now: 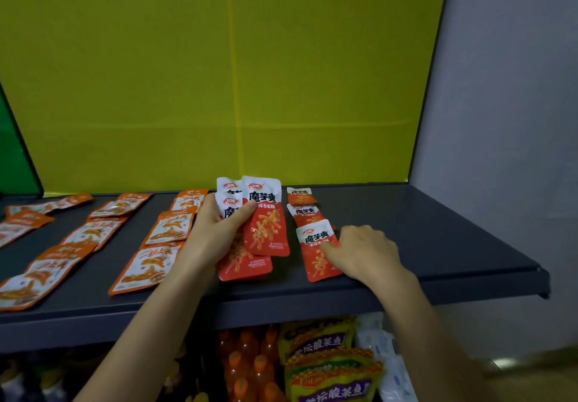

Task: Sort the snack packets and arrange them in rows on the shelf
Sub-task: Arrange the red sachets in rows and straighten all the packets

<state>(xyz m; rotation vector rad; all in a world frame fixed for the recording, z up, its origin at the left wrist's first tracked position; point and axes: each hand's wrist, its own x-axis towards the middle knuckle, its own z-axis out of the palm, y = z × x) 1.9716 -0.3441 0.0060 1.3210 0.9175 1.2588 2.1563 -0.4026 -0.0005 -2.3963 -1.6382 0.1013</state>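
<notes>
My left hand [215, 229] grips a fanned stack of red-and-white snack packets [266, 220] just above the dark shelf [438, 245]. To its right, a short row of three matching red packets runs back along the shelf. My right hand [362, 251] rests with its fingertips on the nearest packet of that row [316, 256]; the other two [305, 214] lie behind it. Orange-and-white packets [169, 226] lie in several rows over the left half of the shelf.
A yellow-green back panel [234, 73] rises behind the shelf, and a pale wall [500, 120] stands to the right. Below the shelf's front edge are orange drink bottles [247, 364], yellow-and-purple bags [328, 367] and white packs [391, 367].
</notes>
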